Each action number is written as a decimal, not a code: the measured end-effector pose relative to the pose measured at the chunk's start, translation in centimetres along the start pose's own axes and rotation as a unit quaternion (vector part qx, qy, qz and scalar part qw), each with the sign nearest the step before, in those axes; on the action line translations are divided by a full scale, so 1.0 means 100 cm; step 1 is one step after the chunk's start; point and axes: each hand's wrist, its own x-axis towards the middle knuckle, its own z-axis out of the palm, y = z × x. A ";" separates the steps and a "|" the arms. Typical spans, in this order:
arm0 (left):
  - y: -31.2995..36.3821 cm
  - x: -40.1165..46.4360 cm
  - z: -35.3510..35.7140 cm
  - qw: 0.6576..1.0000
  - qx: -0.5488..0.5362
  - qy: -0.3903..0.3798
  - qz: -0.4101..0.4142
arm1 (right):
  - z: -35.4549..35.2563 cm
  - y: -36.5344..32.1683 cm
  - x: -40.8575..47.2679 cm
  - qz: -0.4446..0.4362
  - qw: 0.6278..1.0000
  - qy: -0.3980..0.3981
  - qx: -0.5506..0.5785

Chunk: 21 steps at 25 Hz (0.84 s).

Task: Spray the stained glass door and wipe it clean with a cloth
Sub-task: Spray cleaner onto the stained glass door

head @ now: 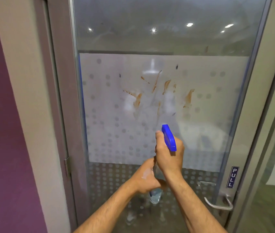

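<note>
A glass door (113, 132) with a frosted, dotted band fills the view. Brown smears (155, 84) and a few small dark marks streak the frosted band at its middle. A clear spray bottle (155, 196) with a blue trigger head (168, 138) is held upright in front of the glass, its nozzle facing the stains. My right hand (168, 155) grips the neck and trigger. My left hand (146, 177) wraps the bottle's body lower down. Whitish patches sit on the glass near the smears. No cloth is in view.
A metal lever handle (217, 204) and a blue PULL sign (232, 177) sit on the door's right edge. A grey door frame (58, 98) with a hinge stands at the left, beside a beige and purple wall (2, 132).
</note>
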 end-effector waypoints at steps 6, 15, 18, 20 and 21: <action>-0.019 -0.031 -0.032 1.000 0.004 -0.008 0.000 | 0.035 -0.002 -0.031 0.006 1.000 -0.020 0.014; -0.013 -0.029 -0.024 0.997 -0.019 -0.071 0.001 | 0.025 -0.009 -0.036 0.013 0.999 0.044 -0.028; -0.004 -0.020 -0.014 0.995 -0.024 -0.095 0.016 | 0.013 -0.011 -0.030 0.013 0.997 0.064 -0.033; 0.003 -0.015 -0.006 0.993 -0.027 -0.109 0.027 | 0.003 -0.012 -0.026 0.003 0.996 0.077 -0.032; 0.007 -0.011 -0.003 0.992 -0.030 -0.116 0.032 | -0.002 -0.012 -0.024 -0.002 0.995 0.090 -0.032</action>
